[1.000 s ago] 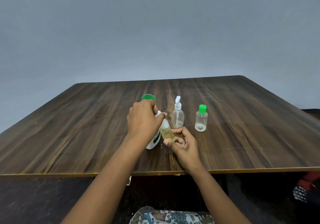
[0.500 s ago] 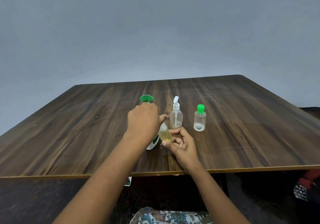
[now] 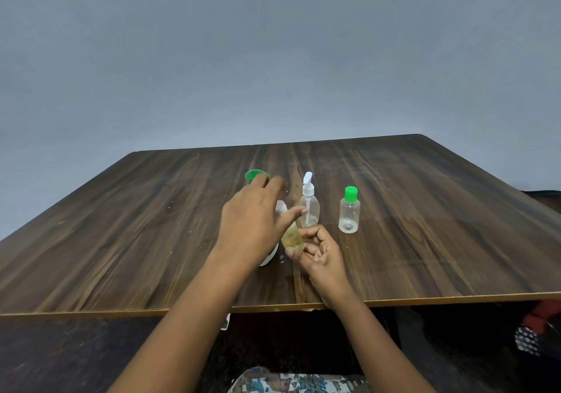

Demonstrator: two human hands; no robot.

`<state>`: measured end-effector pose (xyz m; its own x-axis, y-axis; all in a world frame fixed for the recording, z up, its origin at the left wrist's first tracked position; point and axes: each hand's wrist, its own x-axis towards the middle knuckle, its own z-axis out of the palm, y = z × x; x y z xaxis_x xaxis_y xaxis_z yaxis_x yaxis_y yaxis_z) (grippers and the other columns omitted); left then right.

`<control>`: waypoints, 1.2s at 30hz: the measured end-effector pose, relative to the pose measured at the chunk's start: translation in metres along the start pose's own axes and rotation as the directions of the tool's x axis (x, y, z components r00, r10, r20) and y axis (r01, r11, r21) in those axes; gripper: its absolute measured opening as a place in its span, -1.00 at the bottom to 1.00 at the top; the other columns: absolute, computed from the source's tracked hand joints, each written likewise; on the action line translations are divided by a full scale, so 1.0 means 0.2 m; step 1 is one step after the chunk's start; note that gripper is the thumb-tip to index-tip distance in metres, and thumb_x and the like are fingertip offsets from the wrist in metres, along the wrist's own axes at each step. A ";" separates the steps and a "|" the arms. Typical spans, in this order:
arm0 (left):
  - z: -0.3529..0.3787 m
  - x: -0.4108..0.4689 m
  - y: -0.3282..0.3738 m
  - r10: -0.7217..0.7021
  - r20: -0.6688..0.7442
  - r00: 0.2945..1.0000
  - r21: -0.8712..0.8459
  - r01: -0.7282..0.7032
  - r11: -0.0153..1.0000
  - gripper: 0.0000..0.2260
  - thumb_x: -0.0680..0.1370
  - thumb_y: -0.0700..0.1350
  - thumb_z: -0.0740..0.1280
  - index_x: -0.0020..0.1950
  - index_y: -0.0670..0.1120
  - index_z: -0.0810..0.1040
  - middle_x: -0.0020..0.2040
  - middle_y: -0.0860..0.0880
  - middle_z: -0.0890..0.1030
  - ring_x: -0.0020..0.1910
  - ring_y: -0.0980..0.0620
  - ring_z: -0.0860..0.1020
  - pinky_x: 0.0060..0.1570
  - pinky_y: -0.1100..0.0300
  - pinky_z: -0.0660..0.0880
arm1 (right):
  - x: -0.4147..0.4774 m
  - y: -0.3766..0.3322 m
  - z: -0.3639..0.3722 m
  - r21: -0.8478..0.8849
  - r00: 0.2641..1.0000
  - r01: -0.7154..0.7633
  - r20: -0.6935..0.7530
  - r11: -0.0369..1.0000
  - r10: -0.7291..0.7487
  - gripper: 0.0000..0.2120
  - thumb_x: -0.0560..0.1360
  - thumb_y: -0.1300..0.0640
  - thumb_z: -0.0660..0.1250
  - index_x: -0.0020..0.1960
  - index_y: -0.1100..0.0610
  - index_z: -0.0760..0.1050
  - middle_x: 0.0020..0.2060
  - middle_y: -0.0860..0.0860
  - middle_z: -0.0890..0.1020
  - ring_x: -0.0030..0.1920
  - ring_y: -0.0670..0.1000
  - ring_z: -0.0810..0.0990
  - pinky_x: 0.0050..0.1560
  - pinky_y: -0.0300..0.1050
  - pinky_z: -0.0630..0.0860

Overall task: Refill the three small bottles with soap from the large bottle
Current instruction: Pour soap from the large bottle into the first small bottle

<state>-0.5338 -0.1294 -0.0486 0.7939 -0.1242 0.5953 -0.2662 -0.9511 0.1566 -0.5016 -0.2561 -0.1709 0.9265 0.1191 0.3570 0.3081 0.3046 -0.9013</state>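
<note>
Below the near edge of the dark wooden table (image 3: 121, 256), a strip of patterned cloth (image 3: 297, 384) shows at the bottom of the view, and both bare forearms reach up over that edge. Just in from the near edge, about midway along it, the right hand (image 3: 323, 254) curls its fingers and thumb round the base of the held small bottle (image 3: 293, 236), which leans to the left and holds yellowish soap. Directly left of it, the left hand (image 3: 249, 225) hovers with fingers stretched out and blurred, gripping nothing; its thumb crosses in front of the held bottle's top. Behind this hand stands the large white bottle (image 3: 270, 256), mostly hidden, with only its lower corner and a pale part near its top showing. Farther in, toward the table's middle, the clear pump bottle (image 3: 309, 210) stands upright with a white pump head, and to its right, apart from it, stands the green-capped bottle (image 3: 349, 215), clear and nearly empty. Past the left fingertips a round green cap (image 3: 254, 175) shows; what it sits on cannot be told. A plain grey wall (image 3: 273, 59) lies beyond the far edge.
</note>
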 end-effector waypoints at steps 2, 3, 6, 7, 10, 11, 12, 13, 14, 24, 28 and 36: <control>0.03 -0.01 -0.02 0.038 0.001 0.999 -0.099 -0.038 0.994 -0.79 0.54 0.01 0.32 0.15 0.01 0.50 0.03 0.06 0.51 -0.03 0.04 0.53 -0.19 0.18 0.46 | 0.00 0.00 0.00 0.009 1.000 0.000 0.007 1.000 0.000 -0.71 0.37 0.41 0.44 0.01 0.27 0.43 -0.14 -0.04 0.70 -0.04 -0.04 0.67 -0.10 -0.23 0.57; 0.04 -0.01 -0.03 0.076 0.030 0.997 -0.177 -0.070 0.982 -0.76 0.52 -0.11 0.34 0.18 0.01 0.50 0.05 0.06 0.53 0.03 0.05 0.51 -0.11 0.17 0.46 | 0.00 0.01 0.00 0.010 1.000 -0.002 0.012 1.000 0.002 -0.70 0.36 0.38 0.46 0.01 0.27 0.43 -0.14 -0.04 0.70 -0.04 -0.04 0.67 -0.10 -0.23 0.57; 0.06 -0.04 -0.05 0.108 0.016 0.994 -0.334 -0.097 0.938 -0.62 0.45 -0.13 0.40 0.24 0.03 0.47 0.14 0.09 0.52 0.11 0.09 0.48 0.04 0.08 0.50 | 0.00 0.01 0.00 0.033 1.000 -0.018 0.023 0.999 0.017 -0.70 0.37 0.38 0.46 0.02 0.27 0.42 -0.15 -0.02 0.69 -0.05 -0.03 0.66 -0.08 -0.21 0.57; 0.06 -0.05 -0.05 0.054 -0.056 0.997 -0.325 -0.069 0.943 -0.64 0.44 -0.04 0.43 0.21 0.02 0.49 0.11 0.09 0.52 0.05 0.10 0.49 -0.04 0.11 0.52 | 0.00 0.01 0.00 0.036 1.000 -0.021 0.022 0.999 0.020 -0.70 0.37 0.38 0.46 0.02 0.27 0.42 -0.15 -0.02 0.70 -0.05 -0.03 0.67 -0.08 -0.21 0.57; 0.10 -0.07 -0.05 -0.089 -0.242 0.966 -0.312 0.010 0.950 -0.74 0.43 0.02 0.47 0.04 -0.06 0.55 -0.06 0.04 0.56 -0.18 0.09 0.54 -0.26 0.11 0.55 | 0.01 0.01 0.00 0.028 1.000 -0.022 0.019 0.999 0.021 -0.66 0.32 0.30 0.47 0.02 0.25 0.42 -0.12 -0.02 0.69 -0.02 -0.01 0.66 -0.04 -0.17 0.58; 0.11 -0.07 -0.05 -0.098 -0.255 0.962 -0.362 -0.001 0.932 -0.78 0.44 -0.06 0.48 0.02 -0.07 0.56 -0.10 0.05 0.58 -0.21 0.09 0.55 -0.26 0.08 0.57 | 0.01 0.02 0.00 0.018 1.000 -0.023 0.017 1.000 0.023 -0.66 0.31 0.27 0.47 0.02 0.24 0.43 -0.11 -0.01 0.69 -0.01 -0.01 0.66 -0.03 -0.16 0.58; 0.13 -0.07 -0.05 -0.109 -0.246 0.963 -0.442 -0.011 0.897 -0.81 0.44 -0.14 0.47 0.01 -0.07 0.57 -0.12 0.06 0.59 -0.20 0.11 0.57 -0.23 0.07 0.58 | 0.00 0.02 0.00 0.009 1.000 -0.024 0.013 1.000 0.024 -0.66 0.31 0.25 0.46 0.02 0.23 0.43 -0.11 0.00 0.68 -0.02 -0.01 0.66 -0.03 -0.16 0.58; 0.13 -0.07 -0.05 -0.129 -0.216 0.968 -0.530 -0.005 0.848 -0.81 0.45 -0.22 0.45 0.03 -0.07 0.58 -0.11 0.08 0.61 -0.17 0.14 0.59 -0.16 0.10 0.59 | 0.00 0.02 0.00 -0.001 1.000 -0.025 0.004 1.000 0.025 -0.67 0.30 0.24 0.47 0.01 0.22 0.44 -0.11 0.01 0.67 -0.02 -0.02 0.66 -0.04 -0.17 0.58; 0.14 -0.07 -0.04 -0.152 -0.175 0.973 -0.607 0.015 0.795 -0.77 0.45 -0.28 0.42 0.06 -0.07 0.58 -0.09 0.10 0.62 -0.11 0.18 0.60 -0.09 0.19 0.59 | 0.01 0.02 0.00 -0.007 1.000 -0.024 -0.007 1.000 0.024 -0.67 0.30 0.23 0.47 0.01 0.20 0.45 -0.10 0.02 0.66 -0.04 -0.04 0.65 -0.06 -0.20 0.57; 0.26 -0.12 0.05 -0.360 -0.198 0.912 -0.776 0.078 0.625 -0.75 0.52 -0.29 0.34 0.13 -0.02 0.51 -0.04 0.06 0.62 -0.08 0.23 0.60 -0.12 0.37 0.53 | 0.02 0.03 -0.01 -0.030 1.000 -0.004 -0.025 1.000 0.003 -0.71 0.29 0.22 0.44 -0.03 0.17 0.46 -0.16 0.03 0.61 -0.15 -0.17 0.59 -0.13 -0.31 0.51; 0.26 -0.11 0.08 -0.413 -0.184 0.892 -0.801 0.108 0.589 -0.72 0.45 -0.10 0.46 0.11 -0.01 0.49 -0.05 0.02 0.58 -0.15 0.11 0.60 -0.19 0.28 0.53 | 0.02 0.01 0.00 -0.031 1.000 0.012 0.003 0.999 -0.012 -0.73 0.28 0.26 0.40 -0.06 0.18 0.43 -0.22 -0.04 0.60 -0.22 -0.26 0.58 -0.21 -0.39 0.48; 0.29 -0.10 0.09 -0.423 -0.138 0.895 -0.840 0.120 0.528 -0.71 0.51 -0.27 0.37 0.19 -0.06 0.49 -0.12 0.04 0.60 -0.17 0.25 0.59 -0.16 0.44 0.47 | 0.01 0.01 -0.01 -0.071 1.000 0.008 0.010 0.997 -0.007 -0.72 0.28 0.24 0.44 -0.09 0.14 0.41 -0.31 -0.11 0.57 -0.31 -0.31 0.53 -0.26 -0.44 0.44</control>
<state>-0.5231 -0.1594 -0.1032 0.7479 0.3307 0.5756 -0.5047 -0.2798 0.8167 -0.4986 -0.2580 -0.1725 0.9222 0.1260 0.3656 0.3298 0.2375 -0.9137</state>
